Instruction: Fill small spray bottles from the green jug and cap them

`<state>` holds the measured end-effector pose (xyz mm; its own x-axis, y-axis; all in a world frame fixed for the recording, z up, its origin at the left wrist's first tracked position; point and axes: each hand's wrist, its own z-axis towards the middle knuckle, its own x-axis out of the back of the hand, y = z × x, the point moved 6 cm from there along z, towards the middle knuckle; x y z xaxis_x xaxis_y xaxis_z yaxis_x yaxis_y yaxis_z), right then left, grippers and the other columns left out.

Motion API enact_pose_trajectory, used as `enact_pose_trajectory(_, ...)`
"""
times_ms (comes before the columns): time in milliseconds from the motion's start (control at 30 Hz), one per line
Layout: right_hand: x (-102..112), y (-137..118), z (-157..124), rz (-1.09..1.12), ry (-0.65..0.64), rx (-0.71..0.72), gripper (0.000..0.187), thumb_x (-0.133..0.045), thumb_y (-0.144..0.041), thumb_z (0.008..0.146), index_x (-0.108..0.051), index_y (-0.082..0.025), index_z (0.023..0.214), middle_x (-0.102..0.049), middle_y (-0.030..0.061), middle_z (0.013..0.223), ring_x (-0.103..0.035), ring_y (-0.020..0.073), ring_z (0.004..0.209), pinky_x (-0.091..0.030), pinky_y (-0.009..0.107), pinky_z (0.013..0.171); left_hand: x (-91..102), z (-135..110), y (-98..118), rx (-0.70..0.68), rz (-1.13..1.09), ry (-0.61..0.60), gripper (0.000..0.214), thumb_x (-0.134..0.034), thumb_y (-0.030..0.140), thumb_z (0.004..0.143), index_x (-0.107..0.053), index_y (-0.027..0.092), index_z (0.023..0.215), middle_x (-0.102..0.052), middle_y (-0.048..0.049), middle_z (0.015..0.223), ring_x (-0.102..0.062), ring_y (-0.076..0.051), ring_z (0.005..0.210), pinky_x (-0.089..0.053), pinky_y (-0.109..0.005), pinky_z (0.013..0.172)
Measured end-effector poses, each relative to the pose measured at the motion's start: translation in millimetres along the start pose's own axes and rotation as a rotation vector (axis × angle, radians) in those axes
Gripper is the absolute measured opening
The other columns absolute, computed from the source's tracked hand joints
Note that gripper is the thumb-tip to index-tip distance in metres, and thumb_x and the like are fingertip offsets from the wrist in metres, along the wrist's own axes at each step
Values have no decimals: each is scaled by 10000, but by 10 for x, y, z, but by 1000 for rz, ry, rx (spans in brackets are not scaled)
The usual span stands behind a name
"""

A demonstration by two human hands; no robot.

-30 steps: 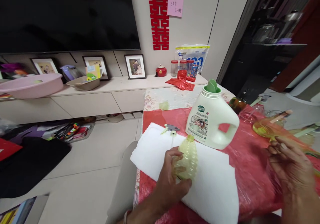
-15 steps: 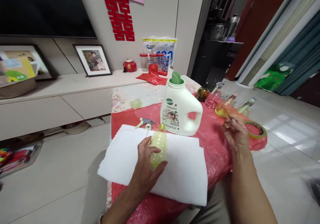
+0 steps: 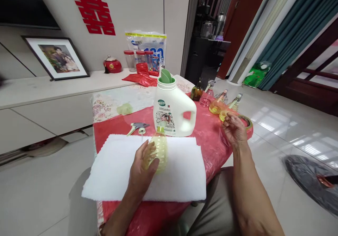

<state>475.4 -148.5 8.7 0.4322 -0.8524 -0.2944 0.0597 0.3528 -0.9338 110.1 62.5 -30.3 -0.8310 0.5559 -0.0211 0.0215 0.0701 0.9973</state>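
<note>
My left hand (image 3: 142,167) is closed round a clear yellowish spray bottle (image 3: 160,148), its thumb in front and its fingers showing through the side. The bottle has no spray head on and stands upright over a white cloth (image 3: 182,179). Just behind it lies a grey and pale green trigger spray head (image 3: 139,127). A large white detergent jug (image 3: 174,109) with a green spout stands close behind the bottle. On the right, my right hand (image 3: 233,128) is raised with fingers curled together beside a roll of tape (image 3: 246,123); what they pinch, if anything, cannot be made out.
Red plastic sheeting (image 3: 208,144) covers much of the table. Several spray bottles stand along its right edge, among them a pink one (image 3: 206,98) and a brown one (image 3: 196,92). Red-lidded jars (image 3: 130,61) and a framed photo (image 3: 59,60) stand on the cabinet behind.
My left hand has closed from a loose, spread pose onto the bottle. My right hand stays raised by the tape with its fingers curled. The view has turned to the right.
</note>
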Motion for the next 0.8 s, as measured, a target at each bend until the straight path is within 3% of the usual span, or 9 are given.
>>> enact_pose_trajectory(100,38,-3,-199,-219,-6,11,281,-622,-396,959,-627,-139,1074,-642,22,931,-613,116,736,-551,280,664,20,16,-60,20,-69,-24,725,-760,504,744,-506,241,1370,-576,-123,1441,-515,-318,1355,-406,-481,1139)
enact_pose_trajectory(200,-55,-68,-649,-454,-20,68,269,-697,-392,892,-684,-171,1044,-676,20,855,-623,141,716,-556,334,737,24,16,-71,15,-136,-32,733,-776,493,745,-498,244,1375,-565,-122,1449,-514,-317,1351,-389,-500,1144)
enact_pose_trajectory(267,-192,-118,-1050,-616,-74,119,285,-692,-387,888,-712,-222,1120,-714,57,1037,-653,205,951,-513,415,939,23,9,-73,20,-161,-34,731,-784,484,744,-499,244,1373,-562,-122,1450,-512,-317,1350,-391,-505,1141)
enact_pose_trajectory(367,-411,-127,-1622,-776,-249,166,395,-623,-374,928,-647,-277,1309,-635,62,1334,-553,260,1258,-377,478,1124,32,-2,-78,36,-177,-19,736,-798,489,725,-518,240,1359,-582,-120,1427,-528,-318,1331,-399,-508,1136)
enact_pose_trajectory(467,-531,-102,-1995,-989,-458,298,586,-544,-386,979,-385,-284,1534,-434,58,1543,-369,260,1440,-209,511,1218,45,-3,-87,60,-189,-2,755,-818,496,689,-540,242,1344,-602,-113,1407,-548,-313,1313,-427,-482,1121)
enact_pose_trajectory(567,-526,-1,-2145,-1289,-655,405,671,-388,-441,1041,-105,-230,1612,-263,99,1624,-235,250,1504,-70,561,1227,47,1,-88,75,-181,-4,770,-823,507,673,-547,245,1343,-612,-106,1400,-557,-312,1306,-456,-454,1102)
enact_pose_trajectory(700,-410,174,-2118,-1498,-803,342,716,-371,-468,1042,-12,-223,1611,-197,90,1643,-161,219,1525,7,559,1224,33,-13,-63,71,-174,1,769,-818,517,673,-550,242,1339,-624,-100,1389,-557,-313,1305,-443,-460,1115)
enact_pose_trajectory(800,-298,233,-2003,-1536,-782,293,739,-380,-503,1035,19,-264,1608,-184,78,1645,-165,213,1524,15,576,1217,24,-26,-47,60,-187,20,753,-811,514,679,-557,242,1333,-621,-97,1395,-544,-315,1321,-415,-474,1138)
